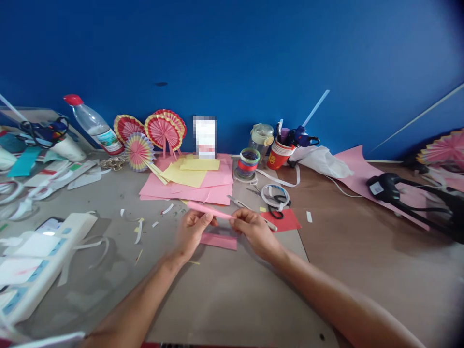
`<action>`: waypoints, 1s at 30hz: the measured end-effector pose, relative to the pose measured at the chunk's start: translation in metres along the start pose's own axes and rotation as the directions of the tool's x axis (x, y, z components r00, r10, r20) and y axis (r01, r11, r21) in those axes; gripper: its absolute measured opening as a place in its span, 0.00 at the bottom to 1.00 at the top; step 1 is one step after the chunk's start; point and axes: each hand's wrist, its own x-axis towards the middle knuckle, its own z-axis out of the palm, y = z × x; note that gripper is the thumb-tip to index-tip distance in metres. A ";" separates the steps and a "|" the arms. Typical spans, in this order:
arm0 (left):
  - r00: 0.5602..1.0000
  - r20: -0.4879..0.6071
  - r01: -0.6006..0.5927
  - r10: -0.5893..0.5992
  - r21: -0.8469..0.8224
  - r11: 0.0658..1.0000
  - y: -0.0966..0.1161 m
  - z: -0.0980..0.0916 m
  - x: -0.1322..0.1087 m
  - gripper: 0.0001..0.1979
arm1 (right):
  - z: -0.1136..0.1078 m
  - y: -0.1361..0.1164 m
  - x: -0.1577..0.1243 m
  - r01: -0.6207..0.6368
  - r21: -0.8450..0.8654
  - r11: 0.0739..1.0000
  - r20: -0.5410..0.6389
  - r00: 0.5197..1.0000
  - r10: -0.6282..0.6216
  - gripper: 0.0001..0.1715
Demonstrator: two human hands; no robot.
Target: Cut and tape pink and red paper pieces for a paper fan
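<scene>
Between my two hands, a narrow strip of pink paper (210, 210) is held just above the table. My left hand (194, 229) pinches its left part between thumb and fingers. At the strip's right end, my right hand (253, 227) grips it with closed fingertips. Below the strip, a second pink paper piece (219, 241) lies flat on the table. A utility knife (270, 223) rests just beyond my right hand, partly hidden by it. Next to that lie a red paper sheet (288, 220) and black-handled scissors (277, 209), with a roll of white tape (275, 195) over them.
Pink sheets (188, 192) topped with yellow paper (199, 164) are stacked ahead. Behind stand pleated paper fans (165, 133), a bottle (96, 128), a phone (205, 137) with a blurred screen, and a red cup (278, 154) of tools. A power strip (43, 270) lies left, paper scraps (138, 231) nearby.
</scene>
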 end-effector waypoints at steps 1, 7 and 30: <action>1.000 -0.014 0.002 -0.002 0.020 1.000 -0.001 0.000 0.000 0.12 | 0.000 0.000 -0.002 0.011 -0.047 0.999 0.031 0.999 -0.010 0.10; 0.999 -0.013 0.045 -0.044 0.110 0.993 0.002 -0.001 -0.001 0.13 | 0.000 -0.005 -0.011 0.318 -0.442 0.839 0.100 0.947 -0.306 0.05; 0.999 0.002 0.042 -0.044 0.286 0.957 0.011 0.004 -0.002 0.13 | -0.089 -0.046 0.021 0.015 -0.959 0.284 -0.053 0.972 -0.229 0.12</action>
